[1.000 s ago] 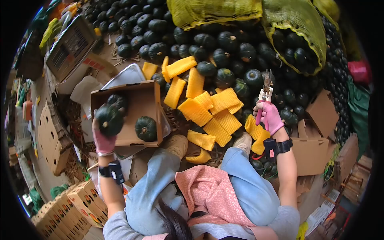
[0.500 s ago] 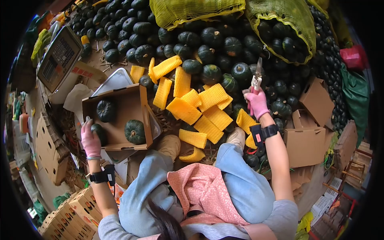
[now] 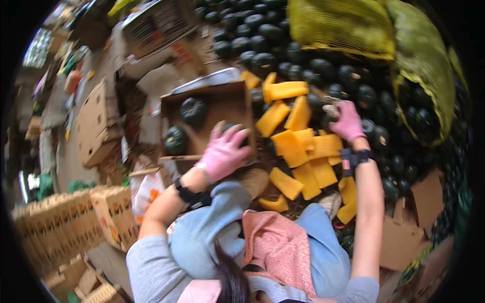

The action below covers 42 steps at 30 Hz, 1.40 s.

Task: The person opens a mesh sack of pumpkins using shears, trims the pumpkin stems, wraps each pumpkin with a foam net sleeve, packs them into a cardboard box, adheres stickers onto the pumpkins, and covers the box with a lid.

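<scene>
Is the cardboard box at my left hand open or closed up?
Open. No flap or lid covers the box; its bare inside shows, with dark green squashes in it, and the left hand reaches in.

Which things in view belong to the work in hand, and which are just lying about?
Likely in the work:
left hand, over a squash
open box, holding squashes
right hand, with a blurred tool
yellow foam pieces
squash pile

Apparently just lying about:
printed bag, lower left
folded cardboard, lower right
upright cardboard box, left
</scene>
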Tool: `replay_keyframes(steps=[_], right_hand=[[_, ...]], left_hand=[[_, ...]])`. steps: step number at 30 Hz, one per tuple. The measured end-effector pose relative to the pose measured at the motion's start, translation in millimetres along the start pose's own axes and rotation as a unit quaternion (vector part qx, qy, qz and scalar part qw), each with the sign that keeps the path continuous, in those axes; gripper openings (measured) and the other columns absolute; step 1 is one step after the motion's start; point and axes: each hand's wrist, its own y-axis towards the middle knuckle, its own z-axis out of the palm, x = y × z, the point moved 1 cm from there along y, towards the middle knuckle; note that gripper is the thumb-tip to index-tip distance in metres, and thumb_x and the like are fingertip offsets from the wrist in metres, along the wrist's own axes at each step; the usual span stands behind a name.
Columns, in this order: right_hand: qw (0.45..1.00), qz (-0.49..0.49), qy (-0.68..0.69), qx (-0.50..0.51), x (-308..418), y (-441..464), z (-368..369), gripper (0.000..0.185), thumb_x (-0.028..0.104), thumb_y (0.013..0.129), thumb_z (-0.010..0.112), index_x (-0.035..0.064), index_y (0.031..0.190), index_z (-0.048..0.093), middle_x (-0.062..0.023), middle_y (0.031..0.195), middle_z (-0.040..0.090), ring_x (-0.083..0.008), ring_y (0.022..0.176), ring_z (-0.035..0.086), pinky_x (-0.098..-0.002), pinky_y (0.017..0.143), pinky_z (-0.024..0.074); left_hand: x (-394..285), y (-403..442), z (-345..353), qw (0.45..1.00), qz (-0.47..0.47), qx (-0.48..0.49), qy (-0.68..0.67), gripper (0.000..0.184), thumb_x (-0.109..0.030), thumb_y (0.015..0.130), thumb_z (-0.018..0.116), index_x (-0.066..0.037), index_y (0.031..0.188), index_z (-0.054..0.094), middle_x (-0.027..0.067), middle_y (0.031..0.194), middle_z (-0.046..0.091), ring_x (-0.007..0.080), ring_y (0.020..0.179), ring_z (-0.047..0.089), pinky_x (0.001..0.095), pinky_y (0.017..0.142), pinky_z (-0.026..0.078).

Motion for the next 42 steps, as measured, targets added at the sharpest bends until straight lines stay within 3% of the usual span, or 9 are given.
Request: replay_keyframes(steps=[5,12,17,21,22,31,33,35,42], right_hand=[[0.992,0.041,-0.071,0.098,19,-6,-13,0.054,0.023,0.057,0.077,0.0061,0.101,0.049,-0.0151,0.099,0.060,-0.0348,0.097,0.057,-0.0405,0.083,0.0478],[0.989,0.088,0.025,0.117,23,-6,-18,0.057,0.019,0.056,0.077,0.0052,0.102,0.046,-0.0169,0.096,0.062,-0.0376,0.092,0.060,-0.0402,0.083,0.0486],[0.981,-0.161,-0.050,-0.098,73,-28,-49,0.057,0.019,0.061,0.076,0.0037,0.109,0.048,-0.0147,0.100,0.055,-0.0352,0.092,0.054,-0.0430,0.084,0.0430],[0.931,-0.339,0.130,-0.032,154,-47,-72,0.058,0.018,0.062,0.075,0.0011,0.111,0.048,-0.0162,0.106,0.055,-0.0358,0.098,0.053,-0.0425,0.087,0.0421],[0.924,-0.339,0.178,0.015,163,-50,-74,0.060,0.017,0.061,0.074,0.0017,0.112,0.047,-0.0164,0.110,0.055,-0.0361,0.100,0.054,-0.0420,0.091,0.0411],[0.851,0.062,0.517,0.069,73,-94,-69,0.052,0.013,0.073,0.065,-0.0004,0.121,0.048,-0.0093,0.114,0.055,-0.0208,0.105,0.053,-0.0344,0.097,0.0390],[0.810,0.107,0.575,0.040,58,-106,-68,0.048,0.011,0.075,0.062,0.0007,0.120,0.049,-0.0092,0.110,0.056,-0.0206,0.103,0.055,-0.0351,0.095,0.0417],[0.785,0.144,0.602,0.024,42,-114,-65,0.044,0.011,0.076,0.061,0.0014,0.118,0.049,-0.0094,0.109,0.055,-0.0211,0.102,0.055,-0.0354,0.095,0.0420],[0.744,0.148,0.652,-0.002,40,-126,-68,0.047,0.012,0.075,0.058,0.0015,0.119,0.047,-0.0111,0.112,0.054,-0.0227,0.104,0.054,-0.0374,0.097,0.0415]], left_hand=[[-14,24,-18,0.960,0.114,-0.235,-0.097,0.023,-0.026,0.066,0.071,-0.013,0.079,0.058,0.0050,0.096,0.056,0.0257,0.099,0.055,0.0498,0.092,0.041],[-38,49,11,0.904,0.168,-0.038,-0.391,0.028,-0.034,0.083,0.066,-0.009,0.093,0.060,0.0071,0.086,0.059,0.0250,0.082,0.060,0.0369,0.074,0.049],[-37,84,5,0.480,-0.258,0.161,-0.823,0.062,-0.053,0.093,0.047,-0.008,0.133,0.037,0.0147,0.112,0.055,0.0254,0.090,0.063,0.0376,0.084,0.053],[-30,94,13,0.181,-0.093,0.153,-0.967,0.052,-0.050,0.092,0.051,-0.010,0.124,0.049,0.0148,0.131,0.042,0.0205,0.123,0.043,0.0361,0.098,0.044],[-23,89,23,0.337,-0.099,0.081,-0.933,0.043,-0.041,0.091,0.055,-0.009,0.121,0.052,0.0131,0.128,0.044,0.0187,0.120,0.046,0.0349,0.098,0.044],[57,49,-17,0.424,-0.189,-0.232,-0.855,0.057,-0.013,0.082,0.067,-0.004,0.130,0.039,0.0120,0.114,0.056,0.0218,0.103,0.060,0.0359,0.093,0.050],[76,46,-17,0.536,-0.217,-0.288,-0.763,0.061,-0.009,0.077,0.072,-0.005,0.129,0.041,0.0103,0.111,0.058,0.0204,0.103,0.059,0.0345,0.091,0.050],[96,45,-10,0.843,-0.214,-0.365,-0.332,0.061,-0.006,0.071,0.077,-0.007,0.124,0.047,0.0142,0.116,0.057,0.0260,0.106,0.058,0.0352,0.090,0.049],[69,30,21,0.985,-0.084,-0.118,-0.089,0.037,-0.047,0.077,0.067,-0.015,0.096,0.066,0.0086,0.140,0.043,0.0327,0.137,0.029,0.0664,0.106,0.009]])
